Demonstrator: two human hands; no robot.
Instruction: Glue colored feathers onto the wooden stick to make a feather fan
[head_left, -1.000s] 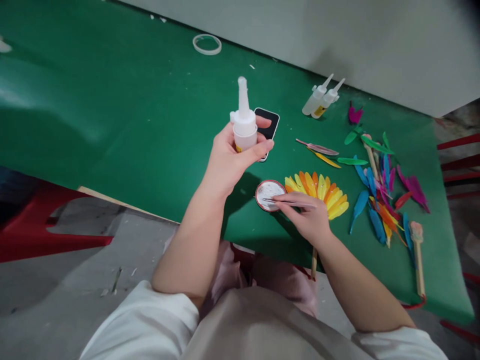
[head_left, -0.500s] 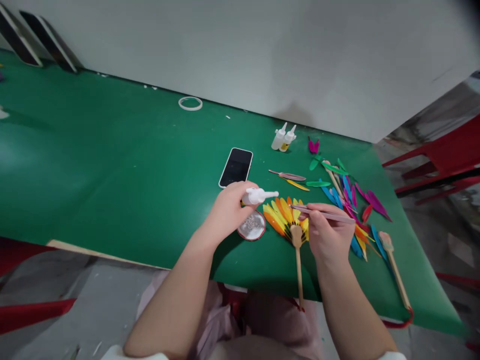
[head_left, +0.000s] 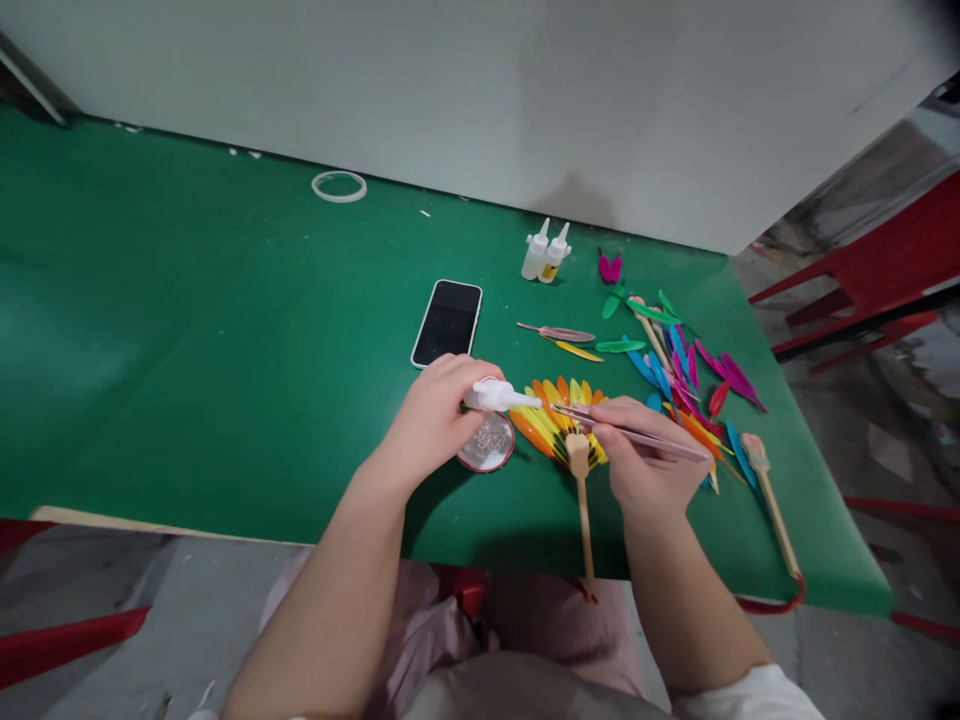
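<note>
My left hand (head_left: pixel 439 420) is closed around a white glue bottle (head_left: pixel 491 394), its nozzle tilted to the right above the feathers. In my right hand (head_left: pixel 651 455) is a pair of pinkish tweezers (head_left: pixel 652 440), whose tips reach left near the nozzle. Beneath both lies a fan of yellow and orange feathers (head_left: pixel 551 418) with a wooden handle (head_left: pixel 585 520) that hangs past the table's front edge. A round red-rimmed dish of small clear beads (head_left: pixel 487 443) sits just under the left hand. Whether the tweezers grip a bead is too small to tell.
A phone (head_left: pixel 448 323) lies behind my left hand. Two more glue bottles (head_left: pixel 546 252) stand near the wall. Loose coloured feathers (head_left: pixel 679 370) are spread on the right, beside another wooden handle (head_left: pixel 776 510). A white ring (head_left: pixel 339 186) lies at the back.
The tweezer tips have moved left over the feathers, closer to the glue nozzle. The whole view has shifted, so the table's things appear further left and slightly higher.
</note>
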